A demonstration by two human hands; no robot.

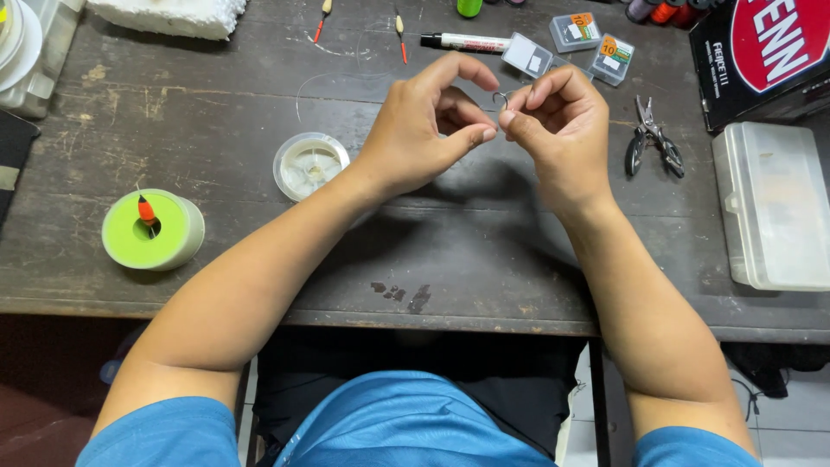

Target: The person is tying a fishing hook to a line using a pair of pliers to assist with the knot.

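My left hand (pixel 424 121) and my right hand (pixel 558 121) meet above the dark wooden table (pixel 216 121). Between their fingertips is a small metal fish hook (pixel 501 98). My right hand pinches the hook between thumb and forefinger. My left thumb and forefinger are pinched together just left of it; the thin line they seem to hold is too fine to make out. A clear spool of fishing line (pixel 309 164) lies on the table beside my left wrist.
A green foam ring (pixel 154 230) with an orange float stands at the left. Pliers (pixel 653 138) and a translucent plastic box (pixel 772 203) lie at the right. A marker pen (pixel 465 41), small hook packets (pixel 575 31), floats and a black carton (pixel 761 52) sit along the back.
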